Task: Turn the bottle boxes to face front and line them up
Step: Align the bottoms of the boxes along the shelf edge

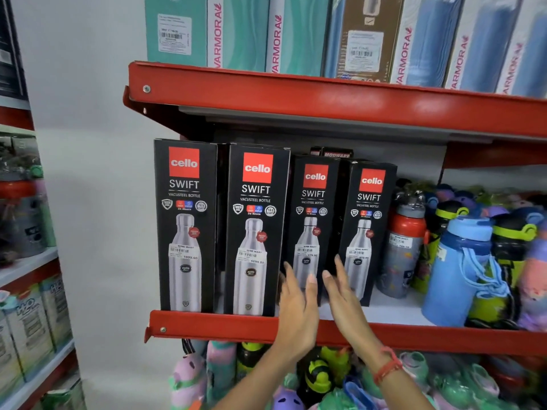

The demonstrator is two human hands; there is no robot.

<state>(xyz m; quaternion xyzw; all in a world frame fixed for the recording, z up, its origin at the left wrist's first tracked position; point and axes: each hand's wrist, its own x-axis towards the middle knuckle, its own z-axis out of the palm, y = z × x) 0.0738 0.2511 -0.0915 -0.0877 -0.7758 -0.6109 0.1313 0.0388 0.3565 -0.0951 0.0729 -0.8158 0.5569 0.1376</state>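
Observation:
Several black Cello Swift bottle boxes stand upright on the red shelf [207, 324], fronts facing me. The two tall ones, box one [186, 226] and box two [255, 232], sit at the shelf's front edge. The two shorter ones, box three [312, 220] and box four [365, 229], stand further back. My left hand [296, 309] and my right hand [343, 294] are raised with straight fingers, palms facing each other, in front of the lower part of box three. Whether they touch it I cannot tell. Neither hand holds anything.
Loose bottles fill the shelf to the right: a red-and-grey bottle [404, 247] beside box four and a blue bottle [455, 273]. A Modware box [336, 153] stands behind. Tall Varmora boxes [278, 37] line the shelf above; colourful bottles [319, 377] crowd the one below.

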